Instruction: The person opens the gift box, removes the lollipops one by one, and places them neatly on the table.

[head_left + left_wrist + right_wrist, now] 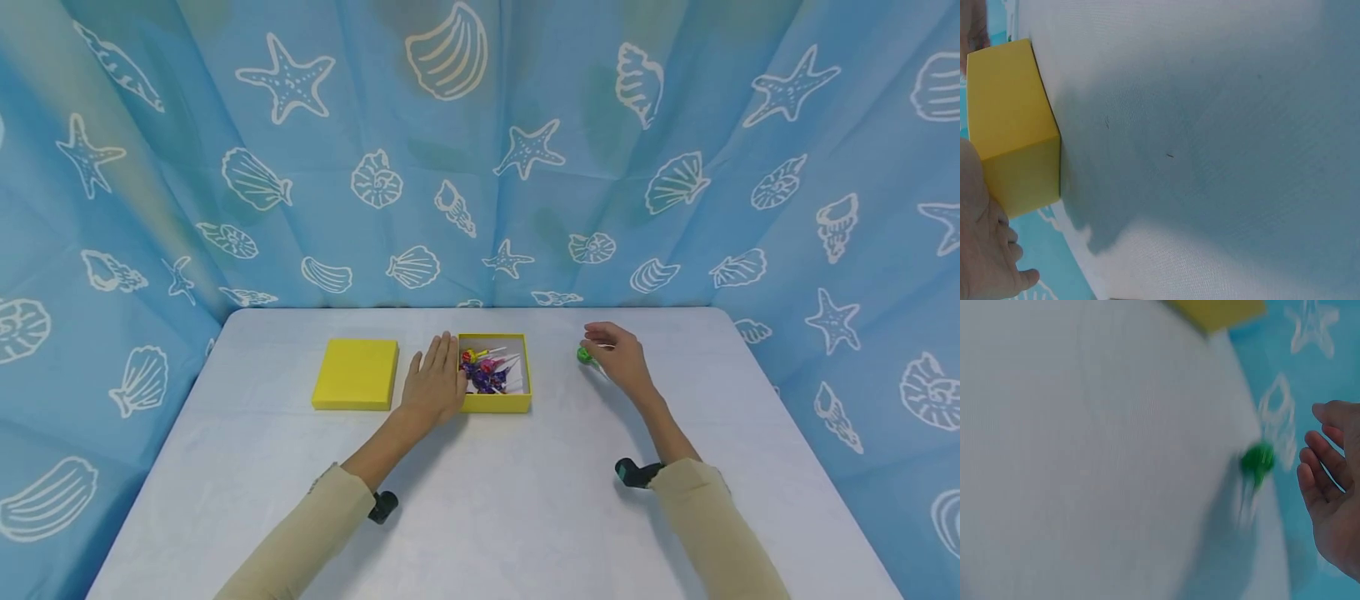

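At far left on the pale grey table point(480, 517) lies a flat square yellow cardboard lid point(356, 373), plain on top, with no print we can read. Just right of it, our left hand point(437, 385) rests palm down, fingers straight and close together, against the left wall of the open yellow cardboard box point(498, 403); the left wrist view shows only that yellow wall point(1013, 144) beside the edge of the hand point(985, 250). Inside the box sits a small heap of wrapped lollipops point(487, 371) in purple, pink, red and yellow foil on white sticks; any lettering on the wrappers is too small to read. Further right, well apart from the box, a single lollipop with a round green head point(584, 355) lies at the fingertips of our right hand point(618, 357), its stick hidden. In the right wrist view the green lollipop point(1257, 460) is blurred, and the right hand point(1334, 487) is just beside it with fingers loosely curved and slightly spread; we cannot tell whether they touch it. Blue cloth printed with white shells and starfish point(525, 150) hangs behind.
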Available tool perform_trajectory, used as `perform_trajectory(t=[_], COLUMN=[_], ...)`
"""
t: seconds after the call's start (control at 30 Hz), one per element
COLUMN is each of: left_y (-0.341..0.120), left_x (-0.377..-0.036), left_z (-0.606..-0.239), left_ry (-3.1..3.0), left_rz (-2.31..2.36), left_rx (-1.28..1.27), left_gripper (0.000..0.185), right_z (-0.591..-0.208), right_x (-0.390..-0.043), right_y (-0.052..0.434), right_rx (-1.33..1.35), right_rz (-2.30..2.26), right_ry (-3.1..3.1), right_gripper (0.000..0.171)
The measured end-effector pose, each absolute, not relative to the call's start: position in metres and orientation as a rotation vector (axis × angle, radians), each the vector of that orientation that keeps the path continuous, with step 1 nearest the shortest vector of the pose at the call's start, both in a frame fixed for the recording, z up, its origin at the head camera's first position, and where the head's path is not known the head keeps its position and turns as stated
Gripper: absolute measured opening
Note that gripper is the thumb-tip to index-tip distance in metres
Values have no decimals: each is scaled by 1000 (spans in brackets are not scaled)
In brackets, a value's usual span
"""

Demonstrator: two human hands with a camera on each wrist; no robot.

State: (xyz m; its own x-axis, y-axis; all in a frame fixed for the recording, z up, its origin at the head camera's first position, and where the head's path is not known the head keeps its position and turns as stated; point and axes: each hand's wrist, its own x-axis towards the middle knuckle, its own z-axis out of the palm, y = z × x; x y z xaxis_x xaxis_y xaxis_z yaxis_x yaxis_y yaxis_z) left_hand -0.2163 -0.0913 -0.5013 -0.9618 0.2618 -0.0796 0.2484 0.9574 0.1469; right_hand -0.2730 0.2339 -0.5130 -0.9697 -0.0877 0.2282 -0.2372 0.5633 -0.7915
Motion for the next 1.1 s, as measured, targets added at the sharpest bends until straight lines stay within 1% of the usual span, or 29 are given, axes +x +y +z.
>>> perform_trajectory(t=[0.23,0.47,0.8,0.93,1.1], left_y=[-92,-91,-92,-93,-94], left_x=[-216,-217,-217,-217,-217], left_z=[-500,-501,-501,-500,-500], left_ry=[3017,3018,3000,3003,2995], left_rz=[202,199,195,182,182], left_rx=[393,381,381,386,401], left_gripper=[64,65,64,64,63], right_z=[-484,-481,-488,-489,-490], right_x=[-266,-269,-277,-283,-286], right_y=[172,125,90,82,77], right_rx=[508,719,841,902,916], right_rz=[1472,1406,1225,1161,1126], right_ry=[-2691,-2811,-2958,-2976,-3023], right_gripper=[31,30,30,29,29])
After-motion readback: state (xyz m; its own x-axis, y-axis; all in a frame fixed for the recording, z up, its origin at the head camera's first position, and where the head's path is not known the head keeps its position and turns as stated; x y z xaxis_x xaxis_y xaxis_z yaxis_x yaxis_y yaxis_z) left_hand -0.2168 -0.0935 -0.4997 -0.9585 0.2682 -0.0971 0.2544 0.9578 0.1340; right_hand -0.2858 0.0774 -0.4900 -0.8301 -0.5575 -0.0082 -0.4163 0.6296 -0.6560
